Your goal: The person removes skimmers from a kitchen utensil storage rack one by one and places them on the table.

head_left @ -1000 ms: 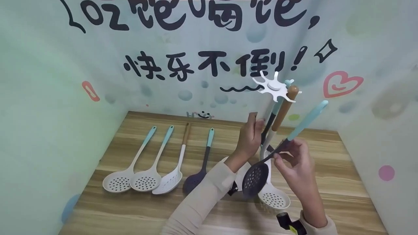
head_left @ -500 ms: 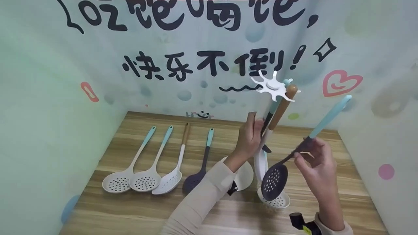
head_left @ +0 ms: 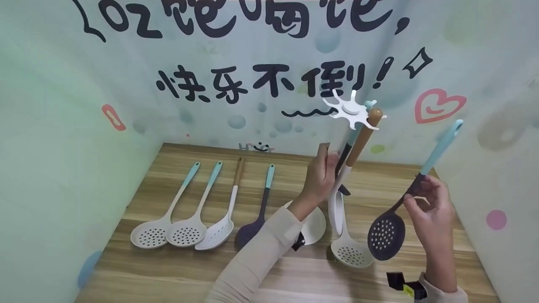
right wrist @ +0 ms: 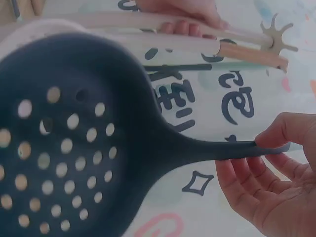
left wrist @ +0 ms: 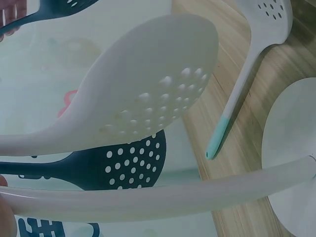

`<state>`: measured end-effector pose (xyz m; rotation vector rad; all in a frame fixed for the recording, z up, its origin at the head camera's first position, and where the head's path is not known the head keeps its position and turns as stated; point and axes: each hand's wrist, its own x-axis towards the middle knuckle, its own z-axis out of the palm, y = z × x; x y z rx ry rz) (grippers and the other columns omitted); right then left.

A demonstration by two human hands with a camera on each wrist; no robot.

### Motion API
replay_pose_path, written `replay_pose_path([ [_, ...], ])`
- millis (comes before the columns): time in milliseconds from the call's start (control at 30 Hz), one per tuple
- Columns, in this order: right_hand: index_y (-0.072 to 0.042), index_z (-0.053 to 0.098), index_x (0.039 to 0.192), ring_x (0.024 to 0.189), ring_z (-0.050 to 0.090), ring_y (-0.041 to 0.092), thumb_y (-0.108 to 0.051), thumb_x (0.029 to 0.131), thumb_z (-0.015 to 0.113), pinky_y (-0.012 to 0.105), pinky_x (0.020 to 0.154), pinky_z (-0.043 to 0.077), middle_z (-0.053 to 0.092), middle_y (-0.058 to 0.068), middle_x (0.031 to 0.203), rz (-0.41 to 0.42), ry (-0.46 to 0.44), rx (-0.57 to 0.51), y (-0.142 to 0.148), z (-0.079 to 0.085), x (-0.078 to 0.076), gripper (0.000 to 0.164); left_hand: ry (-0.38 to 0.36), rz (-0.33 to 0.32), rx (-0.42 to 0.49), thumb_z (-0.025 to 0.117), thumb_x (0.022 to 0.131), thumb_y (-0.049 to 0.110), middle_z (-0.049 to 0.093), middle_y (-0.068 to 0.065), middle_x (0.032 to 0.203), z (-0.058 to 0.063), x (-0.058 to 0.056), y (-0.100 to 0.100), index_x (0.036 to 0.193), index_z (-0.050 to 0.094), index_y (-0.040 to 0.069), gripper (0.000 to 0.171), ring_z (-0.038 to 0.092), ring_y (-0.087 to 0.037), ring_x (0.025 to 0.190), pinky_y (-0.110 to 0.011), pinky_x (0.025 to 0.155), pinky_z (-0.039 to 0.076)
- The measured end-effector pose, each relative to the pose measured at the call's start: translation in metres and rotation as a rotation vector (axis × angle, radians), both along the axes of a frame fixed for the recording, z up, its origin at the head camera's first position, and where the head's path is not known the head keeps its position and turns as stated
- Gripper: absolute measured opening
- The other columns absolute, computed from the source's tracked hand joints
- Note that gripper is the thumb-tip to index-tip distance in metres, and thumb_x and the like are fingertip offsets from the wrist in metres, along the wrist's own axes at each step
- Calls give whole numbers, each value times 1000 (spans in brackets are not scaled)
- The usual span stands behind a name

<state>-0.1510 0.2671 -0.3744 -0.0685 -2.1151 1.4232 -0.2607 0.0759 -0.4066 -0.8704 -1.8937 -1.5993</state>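
My left hand [head_left: 321, 179] grips the white pole of a utensil stand [head_left: 351, 108], which has a star-shaped hook top and a round base. On its right side hangs a wooden-handled white slotted spoon [head_left: 359, 145]; its pierced bowl shows large in the left wrist view. Behind it hangs a dark skimmer [left wrist: 133, 163] with a teal handle. Out to the right, my right hand [head_left: 433, 210] pinches another dark skimmer [head_left: 386, 235] by its shaft between thumb and fingers. The holed head hangs down and the light-blue handle slants up, apart from the stand.
On the wooden table [head_left: 168, 277], left of the stand, lie two pale skimmers [head_left: 186, 233], a wooden-handled slotted turner [head_left: 217, 233] and a dark skimmer [head_left: 249, 231] partly under my left sleeve. Another pale skimmer [head_left: 351, 253] lies right of the base. A printed curtain [head_left: 236, 122] rises behind.
My right hand has carried the dark skimmer rightward, away from the stand, and its blue handle stands a little steeper. My left hand has stayed on the pole.
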Motion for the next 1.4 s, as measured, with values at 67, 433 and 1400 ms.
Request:
replay_pose_path([
  [67,-8,49,119,83,55,3,12,82,54,9,70,46,52,-7,94,-33,-39,30,5,-4,-2,42,-2,4,1,29,102,24,51,-14,77,0,0,0,109,40,-1,29,54,-19,69,-18,61,43],
  [433,-6,46,127,83,50,4,5,85,53,10,69,43,51,-9,92,-104,-208,38,23,-30,-15,44,-8,36,4,19,99,46,49,-9,73,1,0,0,108,41,0,52,51,-14,67,-16,60,41],
  [1400,6,27,140,77,47,-4,-5,93,43,16,67,50,43,9,103,88,-586,72,53,-101,-64,50,22,47,16,20,99,44,46,-9,68,-1,0,1,108,42,-1,51,47,-15,59,-15,54,37],
])
